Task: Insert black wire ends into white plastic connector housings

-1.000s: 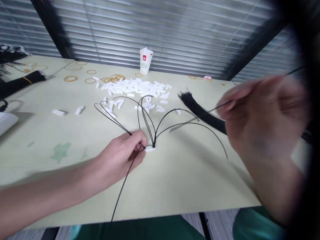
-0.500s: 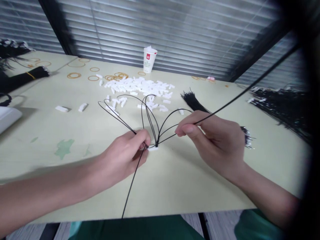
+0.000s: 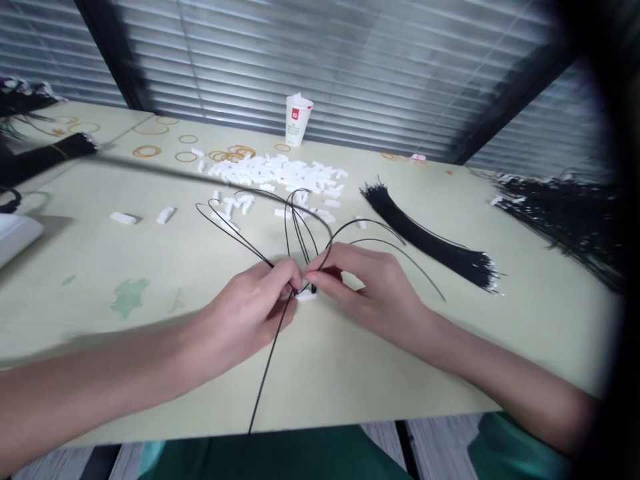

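Note:
My left hand [image 3: 260, 300] is closed on a small white connector [image 3: 307, 295], holding it just above the table with thumb and fingers. Several thin black wires [image 3: 245, 248] rise from the connector and curve outward; one runs down toward the table's front edge. My right hand [image 3: 365, 280] pinches a black wire [image 3: 329, 250] between thumb and index finger, close above the connector's right end. That wire's other part arcs away to the left, blurred. Whether its tip touches the connector is hidden by my fingers.
Behind my hands lies a pile of white connectors [image 3: 285, 172], with rubber bands [image 3: 233, 153] and a paper cup [image 3: 299, 120] beyond. A bundle of black wires [image 3: 430, 243] lies to the right. More wires [image 3: 560, 220] sit at far right, and another bundle [image 3: 50, 157] at left.
My right hand has moved left and down to the connector with its wire. The wire's free length has swung from the upper right to the left. My left hand stays in place.

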Motion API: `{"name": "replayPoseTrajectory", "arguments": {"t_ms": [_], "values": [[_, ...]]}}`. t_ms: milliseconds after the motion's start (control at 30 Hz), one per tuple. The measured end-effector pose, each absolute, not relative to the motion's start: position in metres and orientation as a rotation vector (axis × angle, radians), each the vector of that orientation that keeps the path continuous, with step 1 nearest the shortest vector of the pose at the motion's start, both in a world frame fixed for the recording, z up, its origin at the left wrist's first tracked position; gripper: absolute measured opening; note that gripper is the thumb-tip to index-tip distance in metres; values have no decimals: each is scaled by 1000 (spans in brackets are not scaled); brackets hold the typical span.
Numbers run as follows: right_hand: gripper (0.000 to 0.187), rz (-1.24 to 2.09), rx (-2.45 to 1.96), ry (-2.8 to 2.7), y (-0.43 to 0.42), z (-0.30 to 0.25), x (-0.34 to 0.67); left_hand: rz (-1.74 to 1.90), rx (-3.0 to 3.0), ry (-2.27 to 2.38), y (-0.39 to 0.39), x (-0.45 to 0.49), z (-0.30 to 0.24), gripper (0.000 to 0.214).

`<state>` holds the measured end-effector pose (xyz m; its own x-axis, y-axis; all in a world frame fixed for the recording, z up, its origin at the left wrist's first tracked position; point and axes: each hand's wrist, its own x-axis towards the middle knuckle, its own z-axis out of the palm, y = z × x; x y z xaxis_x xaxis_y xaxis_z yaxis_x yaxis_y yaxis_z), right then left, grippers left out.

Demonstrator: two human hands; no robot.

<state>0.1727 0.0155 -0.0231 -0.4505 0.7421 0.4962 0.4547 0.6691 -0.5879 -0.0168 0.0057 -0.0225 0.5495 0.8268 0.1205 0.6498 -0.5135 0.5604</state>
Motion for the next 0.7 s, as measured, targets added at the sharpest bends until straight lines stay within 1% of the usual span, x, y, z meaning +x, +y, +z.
{"name": "replayPoseTrajectory", "arguments": {"t_ms": [167,400,500,600,700], "values": [[15,430,-909,-2201,16,-34,171,527,2327,1195,6,-17,-24,14],[12,248,-946,-2284,16,-38,170,516,2302,1225,8,-14,-22,4],[10,196,-952,-2321,16,-38,171,556,2275,1237,8,-14,-22,9],[15,162,-912,-2351,15,-38,171,591,2178,1237,6,-12,-22,12],[18,150,-883,-2338,14,-42,170,614,2098,1235,5,-10,-21,6]]}}
